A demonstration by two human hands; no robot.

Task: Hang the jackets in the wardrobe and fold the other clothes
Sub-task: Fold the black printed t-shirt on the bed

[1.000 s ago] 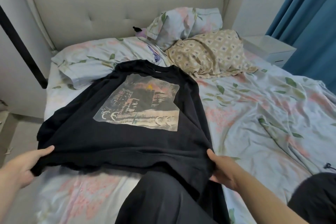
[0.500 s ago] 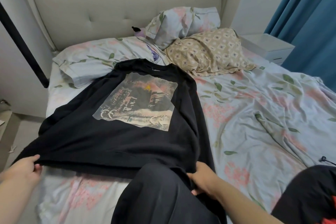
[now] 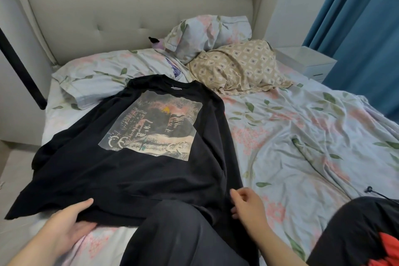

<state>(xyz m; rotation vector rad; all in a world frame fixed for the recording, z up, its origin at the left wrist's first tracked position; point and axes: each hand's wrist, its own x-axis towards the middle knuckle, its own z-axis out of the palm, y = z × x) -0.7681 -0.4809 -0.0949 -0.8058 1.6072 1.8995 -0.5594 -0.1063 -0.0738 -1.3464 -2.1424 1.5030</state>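
The left hand (image 3: 64,224) is pinching the near hem of the shirt (image 3: 151,179): its thumb (image 3: 84,203) is lying on top of the cloth while the fingers are reaching under it, palm turned up. The right hand (image 3: 248,209) is hovering at the shirt's right lower corner with its fingers loosely curled and nothing showing between them. Whether the fingertips are touching the cloth I cannot tell.

The shirt is lying face up on the left half of the bed (image 3: 302,136), neck pointing toward the headboard (image 3: 129,6) and hem toward the person. It is black, spread mostly flat, with a large faded print (image 3: 153,127) showing on the chest. Its left side is hanging over the bed's edge. A dark grey cloth (image 3: 177,237) is covering the middle of the hem between the two hands.

A floral pillow (image 3: 207,34) is leaning against the headboard, and a tan pillow (image 3: 237,67) is lying just in front of it, beside the shirt's neck. A black and red garment (image 3: 362,229) is sitting at the near right corner. A white nightstand (image 3: 306,60) and a blue curtain (image 3: 367,28) are standing beyond the bed's right side.
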